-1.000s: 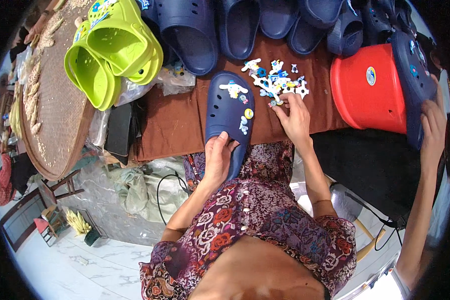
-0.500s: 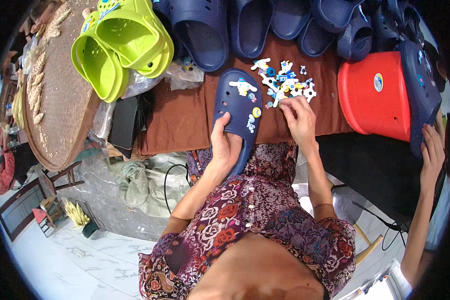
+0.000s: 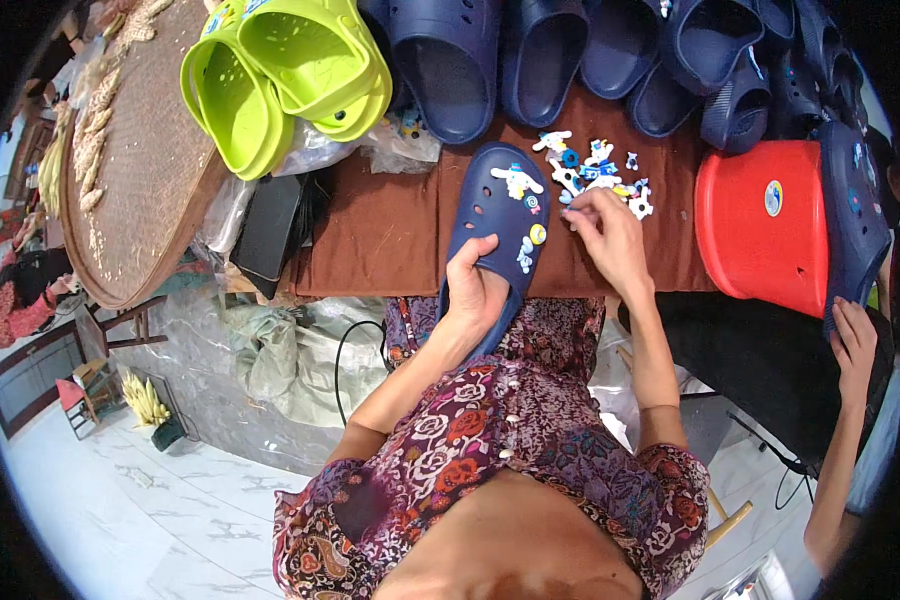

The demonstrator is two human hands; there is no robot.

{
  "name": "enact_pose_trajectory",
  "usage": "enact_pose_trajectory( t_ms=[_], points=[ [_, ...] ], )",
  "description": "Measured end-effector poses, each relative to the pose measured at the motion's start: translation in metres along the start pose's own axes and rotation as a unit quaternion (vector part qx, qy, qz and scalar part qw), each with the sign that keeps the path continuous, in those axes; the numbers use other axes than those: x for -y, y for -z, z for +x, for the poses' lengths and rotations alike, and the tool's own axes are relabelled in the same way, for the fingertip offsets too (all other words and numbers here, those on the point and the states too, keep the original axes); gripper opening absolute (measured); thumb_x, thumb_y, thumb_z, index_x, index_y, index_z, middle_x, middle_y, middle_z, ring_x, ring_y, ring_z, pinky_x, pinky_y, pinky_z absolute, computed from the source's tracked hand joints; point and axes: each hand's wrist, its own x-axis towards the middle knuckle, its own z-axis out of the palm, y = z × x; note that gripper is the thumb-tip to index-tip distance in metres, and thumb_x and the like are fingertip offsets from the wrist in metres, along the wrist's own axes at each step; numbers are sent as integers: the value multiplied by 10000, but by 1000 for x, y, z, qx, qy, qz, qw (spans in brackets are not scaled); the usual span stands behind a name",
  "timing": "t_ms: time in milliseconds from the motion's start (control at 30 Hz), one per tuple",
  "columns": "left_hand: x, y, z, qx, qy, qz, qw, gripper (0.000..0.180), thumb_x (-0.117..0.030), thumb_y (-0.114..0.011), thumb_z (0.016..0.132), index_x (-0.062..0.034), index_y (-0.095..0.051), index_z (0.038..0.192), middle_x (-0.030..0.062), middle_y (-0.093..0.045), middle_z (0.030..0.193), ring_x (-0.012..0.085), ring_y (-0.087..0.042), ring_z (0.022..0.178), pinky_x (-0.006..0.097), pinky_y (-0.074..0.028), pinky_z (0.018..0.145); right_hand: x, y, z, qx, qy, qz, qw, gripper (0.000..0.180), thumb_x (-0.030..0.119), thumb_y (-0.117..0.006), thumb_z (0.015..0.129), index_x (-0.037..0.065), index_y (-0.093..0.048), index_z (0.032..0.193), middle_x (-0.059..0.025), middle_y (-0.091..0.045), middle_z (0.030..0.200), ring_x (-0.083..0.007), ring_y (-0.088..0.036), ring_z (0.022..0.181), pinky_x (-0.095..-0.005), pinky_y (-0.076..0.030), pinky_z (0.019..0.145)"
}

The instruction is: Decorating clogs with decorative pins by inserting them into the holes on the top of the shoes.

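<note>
My left hand is closed round the heel end of a navy clog, thumb on the near edge of its upper. The clog lies tilted, toe away from me, with a white long-eared character charm, a small swirl charm, a yellow round charm and a pale blue charm set along its top. Just right of it, my right hand pinches a small bluish shoe charm, mostly hidden by the fingertips. Beyond that hand lies a loose pile of charms on the brown cloth.
Navy clogs line the far side, with lime green clogs at far left. A red tub stands right; another person's hand holds a navy clog beside it. A woven tray and black case sit left.
The view has shifted, moving the scene rightward. My right hand has drawn back slightly from the pile, and the small swirl charm lying near its fingers is off the cloth.
</note>
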Motion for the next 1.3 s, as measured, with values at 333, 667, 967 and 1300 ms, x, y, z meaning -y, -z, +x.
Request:
enact_pose_trajectory(
  t_ms=[333, 667, 967, 1300],
  points=[
    [9, 0, -5, 61, 5, -11, 998, 485, -11, -533, 838, 1, -490, 1321, 99, -577, 1258, 226, -562, 1188, 378, -428, 1069, 62, -22, 32, 89, -15, 168, 982, 149, 142, -733, 869, 14, -693, 933, -58, -693, 803, -114, -623, 629, -270, -492, 601],
    [17, 6, -13, 41, -3, 13, 999, 476, -3, -556, 845, -2, -495, 1317, 100, -578, 1254, 230, -574, 1164, 375, -448, 1043, 58, -14, 41, 32, 40, 34, 998, 311, 194, -854, 745, 20, -691, 945, -43, -584, 907, -150, -589, 845, -300, -491, 774],
    [11, 16, -14, 31, -5, 75, 997, 537, -43, -557, 833, -10, -460, 1360, 135, -594, 1259, 274, -606, 1135, 427, -483, 1005, 35, -30, 51, -4, 71, 53, 996, 681, 290, -884, 676, 58, -559, 1228, -148, -527, 1142, -327, -512, 1142, -398, -412, 990],
    [2, 12, -23, 21, -5, 84, 996, 604, -60, -521, 820, -10, -418, 1414, 142, -548, 1336, 287, -557, 1213, 438, -420, 1085, 32, -45, 47, 73, 23, 117, 990, 763, 310, -845, 758, 74, -448, 1366, -201, -464, 1238, -341, -473, 1205, -409, -381, 1048]
  ],
)
